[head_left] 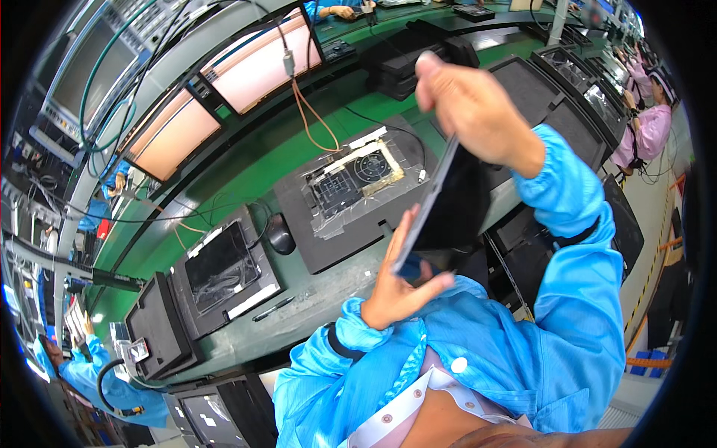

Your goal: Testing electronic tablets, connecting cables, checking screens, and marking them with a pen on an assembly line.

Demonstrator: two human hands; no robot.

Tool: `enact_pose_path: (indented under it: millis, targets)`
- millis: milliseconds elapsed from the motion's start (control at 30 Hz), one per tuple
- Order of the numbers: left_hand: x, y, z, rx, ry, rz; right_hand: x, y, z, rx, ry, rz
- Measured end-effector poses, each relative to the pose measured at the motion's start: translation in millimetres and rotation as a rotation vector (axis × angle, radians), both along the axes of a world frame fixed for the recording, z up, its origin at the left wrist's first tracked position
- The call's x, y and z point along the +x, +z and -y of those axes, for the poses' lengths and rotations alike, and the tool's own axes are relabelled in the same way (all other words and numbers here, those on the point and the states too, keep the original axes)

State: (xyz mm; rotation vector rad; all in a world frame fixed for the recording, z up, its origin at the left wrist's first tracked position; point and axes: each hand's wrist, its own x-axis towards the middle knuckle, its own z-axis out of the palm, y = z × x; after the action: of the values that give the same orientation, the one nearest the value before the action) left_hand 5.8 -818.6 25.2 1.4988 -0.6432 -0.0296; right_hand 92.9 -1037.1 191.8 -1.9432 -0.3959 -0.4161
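Panel [457,201], thin, dark, tilted | left hand [396,296] grasps its lower end | right hand [478,112] curls at twelve o'clock, hold unclear

**Electronics factory floor, by its look**

A long green workbench [240,173] holds a dark foam tray [154,322] and a film-covered black panel [221,263]; a blue-smocked worker [112,381] is at left, pink-smocked workers [653,128] at far right.
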Motion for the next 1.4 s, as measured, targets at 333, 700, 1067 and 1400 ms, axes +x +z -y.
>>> enact_pose_path:
  millis: [333,700,1067,1400]
  targets:
    - [-47.5,-5.1,-180.7,-0.038,0.196,-0.381,66.2,-197.6,33.8,-0.634,-0.25,-0.656]
    - [-42.4,-20.1,-213.5,0.171,0.136,-0.21,-51.4,-91.8,-128.5,0.484,0.639,-0.572]
    - [-41.7,-23.7,-204.5,0.204,0.19,-0.243,-39.8,-97.9,-141.4,0.352,0.595,-0.619]
    - [37.1,12.0,-146.6,0.239,0.244,-0.333,11.0,-127.3,-69.9,0.276,0.54,-0.67]
